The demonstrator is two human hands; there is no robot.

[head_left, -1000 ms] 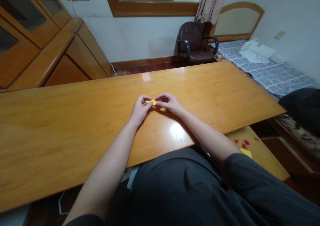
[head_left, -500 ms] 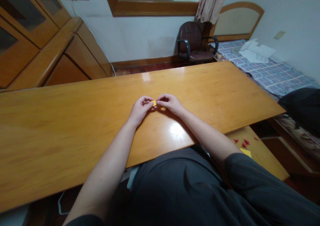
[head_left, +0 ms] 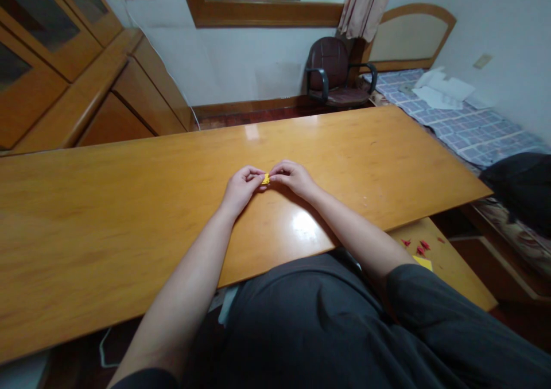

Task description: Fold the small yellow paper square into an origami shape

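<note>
A small piece of folded yellow paper (head_left: 266, 179) sits between my two hands, just above the wooden table (head_left: 129, 217). My left hand (head_left: 241, 189) pinches its left side between thumb and fingers. From the right, my right hand (head_left: 295, 178) grips its other edge with thumb and forefinger. The fingertips hide part of the paper, and its exact folded shape is too small to make out.
On a lower wooden surface at the right lie several small red folded paper pieces (head_left: 422, 248) and a yellow paper sheet (head_left: 423, 261). A brown armchair (head_left: 329, 70) stands beyond the table. A black bag (head_left: 523, 188) rests on the bed (head_left: 465, 122) at the right.
The yellow paper has turned slightly between my fingers and shows a different outline. Both hands stay in nearly the same place.
</note>
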